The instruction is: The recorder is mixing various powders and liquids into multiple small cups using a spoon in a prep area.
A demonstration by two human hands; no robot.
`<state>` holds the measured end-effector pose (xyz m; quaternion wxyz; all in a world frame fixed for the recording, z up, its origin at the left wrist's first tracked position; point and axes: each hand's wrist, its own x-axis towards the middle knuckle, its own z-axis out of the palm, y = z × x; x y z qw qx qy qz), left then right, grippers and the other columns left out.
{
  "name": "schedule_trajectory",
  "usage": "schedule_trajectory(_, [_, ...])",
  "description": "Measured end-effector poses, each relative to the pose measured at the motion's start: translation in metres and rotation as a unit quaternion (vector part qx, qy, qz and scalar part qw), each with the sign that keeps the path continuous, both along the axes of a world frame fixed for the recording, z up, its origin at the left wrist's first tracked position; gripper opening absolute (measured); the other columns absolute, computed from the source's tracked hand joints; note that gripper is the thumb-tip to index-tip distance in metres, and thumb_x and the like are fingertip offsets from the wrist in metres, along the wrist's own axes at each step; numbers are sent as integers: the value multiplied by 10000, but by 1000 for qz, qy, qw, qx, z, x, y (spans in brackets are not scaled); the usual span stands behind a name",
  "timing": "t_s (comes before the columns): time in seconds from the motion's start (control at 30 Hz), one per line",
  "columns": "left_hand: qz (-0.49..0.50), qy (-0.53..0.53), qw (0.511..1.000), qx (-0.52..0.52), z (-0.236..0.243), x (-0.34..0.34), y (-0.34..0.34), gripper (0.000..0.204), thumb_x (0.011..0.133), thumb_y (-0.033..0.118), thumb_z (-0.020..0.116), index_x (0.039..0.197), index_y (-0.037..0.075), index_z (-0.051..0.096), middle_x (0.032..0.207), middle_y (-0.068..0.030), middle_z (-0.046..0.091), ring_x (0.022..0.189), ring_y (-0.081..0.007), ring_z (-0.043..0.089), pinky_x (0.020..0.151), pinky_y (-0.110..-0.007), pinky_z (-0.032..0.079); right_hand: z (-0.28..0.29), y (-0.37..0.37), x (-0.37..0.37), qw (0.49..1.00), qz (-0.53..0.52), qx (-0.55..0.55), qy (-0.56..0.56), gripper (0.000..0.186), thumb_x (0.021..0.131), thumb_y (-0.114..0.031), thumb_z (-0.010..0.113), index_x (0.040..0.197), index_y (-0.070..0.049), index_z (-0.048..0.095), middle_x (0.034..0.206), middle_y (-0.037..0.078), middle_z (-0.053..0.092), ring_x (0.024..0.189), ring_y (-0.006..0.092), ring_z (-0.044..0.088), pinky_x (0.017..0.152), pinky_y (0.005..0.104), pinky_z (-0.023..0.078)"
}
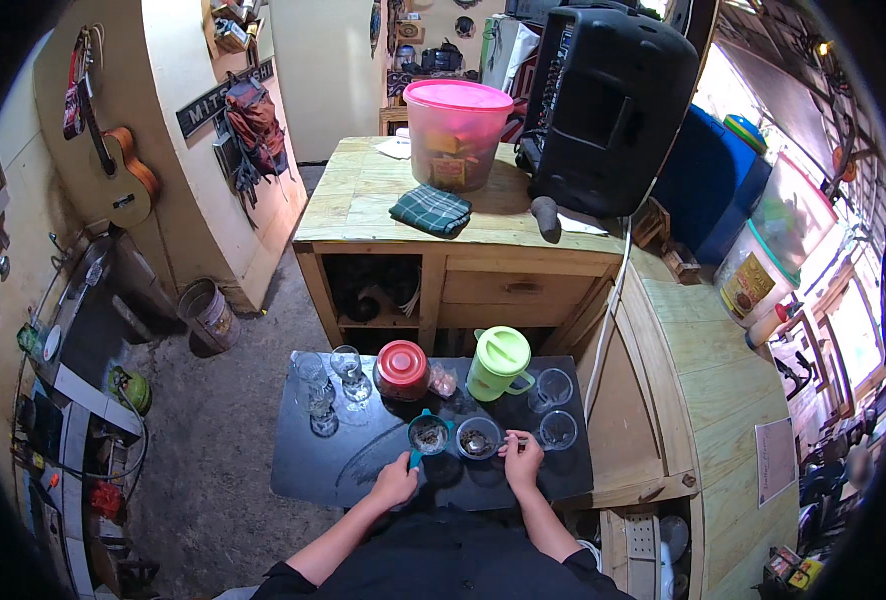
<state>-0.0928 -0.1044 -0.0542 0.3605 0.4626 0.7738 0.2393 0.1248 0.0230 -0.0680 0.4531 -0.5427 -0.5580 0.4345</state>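
My left hand (393,480) grips the handle of a teal strainer (429,434) holding pale bits, over the black board (313,470). Beside it is a clear cup (478,437) with dark contents and something shiny. My right hand (521,458) is at that cup's right side, fingers closed on something I cannot make out. Behind stand a red lidded jar (402,368), a small bag (442,382) and a green lidded jug (495,362). Several stemmed glasses (349,365) are at the left, and two clear cups (558,430) at the right.
Beyond the board is a wooden counter (346,190) with a pink bucket (458,135), a folded plaid cloth (430,210) and a black speaker (613,110). A side counter (713,380) runs along the right. A metal pail (209,315) and gas cylinder (128,390) stand at the left.
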Motion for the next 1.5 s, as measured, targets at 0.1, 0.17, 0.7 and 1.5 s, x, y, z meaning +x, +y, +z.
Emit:
schedule_trajectory(0.1, [-6,-8,1000,-9,3,1,1,371,868,227,482,1184,36,458,965,-294,599,942,-469,555,831,-531,424,-3,0,8,998,-16,-23,55,128,907,-66,522,933,39,591,764,108,619,588,130,616,514,259,529])
schedule_trajectory(0.17, [-3,-4,1000,-1,-2,0,0,369,868,227,483,1183,36,459,963,-293,600,938,-470,556,829,-531,424,-3,2,11,994,-36,-49,95,142,914,-69,517,950,50,584,773,108,618,584,128,608,515,260,528])
schedule_trajectory(0.7, [-7,3,1000,-19,2,-1,1,396,869,237,479,1207,35,450,963,-294,601,929,-467,560,826,-533,425,3,1,-22,954,93,225,-175,86,831,-21,564,877,10,630,786,147,596,631,236,611,581,329,477])
schedule_trajectory(1.5, [0,1,1000,-31,7,1,1,380,877,234,478,1204,42,454,997,-292,595,955,-463,555,837,-524,427,-6,15,6,990,-11,-67,120,132,906,-46,514,939,66,576,754,128,611,559,180,629,497,281,541])
